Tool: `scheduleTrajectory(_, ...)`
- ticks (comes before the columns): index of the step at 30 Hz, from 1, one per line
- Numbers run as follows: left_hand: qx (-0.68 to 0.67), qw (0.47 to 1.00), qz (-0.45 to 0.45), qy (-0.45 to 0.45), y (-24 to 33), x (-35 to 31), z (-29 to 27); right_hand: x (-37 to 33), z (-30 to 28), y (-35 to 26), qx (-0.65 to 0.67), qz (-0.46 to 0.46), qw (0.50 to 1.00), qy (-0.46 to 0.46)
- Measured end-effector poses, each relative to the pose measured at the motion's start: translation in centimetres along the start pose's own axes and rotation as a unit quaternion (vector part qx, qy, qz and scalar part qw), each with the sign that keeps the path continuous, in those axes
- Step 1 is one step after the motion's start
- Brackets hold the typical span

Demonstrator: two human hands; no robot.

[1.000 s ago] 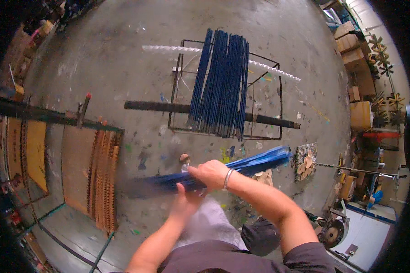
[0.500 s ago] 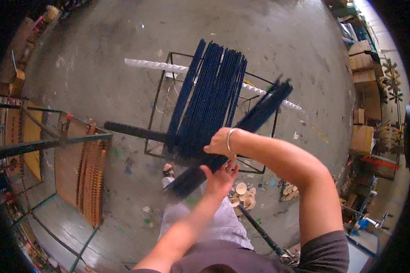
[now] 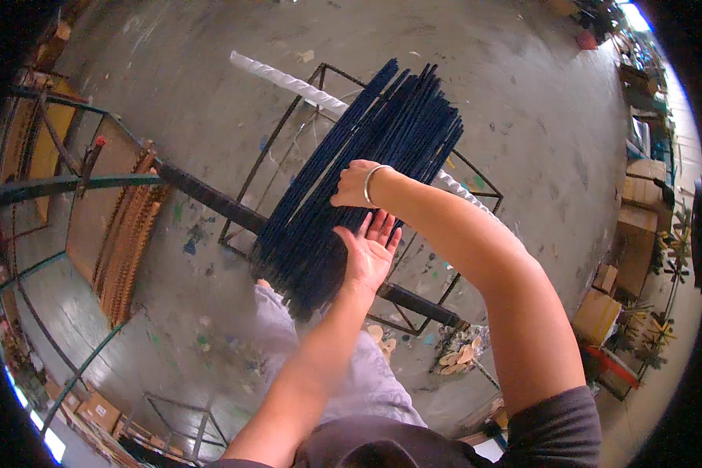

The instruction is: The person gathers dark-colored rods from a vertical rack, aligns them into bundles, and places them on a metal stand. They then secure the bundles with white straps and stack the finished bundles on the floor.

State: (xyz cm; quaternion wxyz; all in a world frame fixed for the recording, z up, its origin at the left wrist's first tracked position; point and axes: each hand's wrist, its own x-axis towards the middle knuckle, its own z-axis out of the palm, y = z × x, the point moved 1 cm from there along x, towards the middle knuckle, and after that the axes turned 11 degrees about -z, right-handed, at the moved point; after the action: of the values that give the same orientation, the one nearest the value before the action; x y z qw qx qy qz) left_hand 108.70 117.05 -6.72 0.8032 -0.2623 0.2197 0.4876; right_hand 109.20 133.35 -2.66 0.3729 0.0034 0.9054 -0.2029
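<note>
One stack of tan wooden slats (image 3: 129,234) lay at left. One bundle of dark blue thin rods (image 3: 366,171) rested on a black wire-frame rack (image 3: 288,140), centre. The left hand (image 3: 369,253) lay open-palmed against it; the right hand (image 3: 355,185) gripped it, fingers closed. Several brown cardboard boxes (image 3: 636,226) stood far right.

Cardboard boxes (image 3: 636,226) beside paint-spattered concrete floor (image 3: 522,86)

A workshop is shown: a paint-spattered concrete floor (image 3: 522,101), a metal wire rack (image 3: 288,148), stacked cardboard boxes (image 3: 639,226) and bundled wooden sticks (image 3: 129,234) are seen.
</note>
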Motion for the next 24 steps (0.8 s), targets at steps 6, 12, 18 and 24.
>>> scheduleTrajectory(6, 0.294, 0.953, -0.052, 0.059, 1.6, -4.7, -1.8, -0.7, 2.8, 1.4, -0.024, -0.02, 0.991, 0.127)
scheduleTrajectory(12, 0.861, 0.333, 0.305, 0.233, 6.9, -10.9, -0.5, -2.5, 4.6, 0.2, -0.067, 0.061, 0.96, 0.266)
scheduleTrajectory(18, 0.926, 0.208, 0.219, 0.226, 10.1, -8.8, -2.7, -5.8, 4.9, -4.4, 0.139, 0.236, 0.792, 0.546)
scheduleTrajectory(24, 0.893, 0.291, 0.276, 0.203, 14.3, -5.7, -1.2, -6.0, 28.2, -13.0, 0.363, 0.684, 0.4, 0.49)
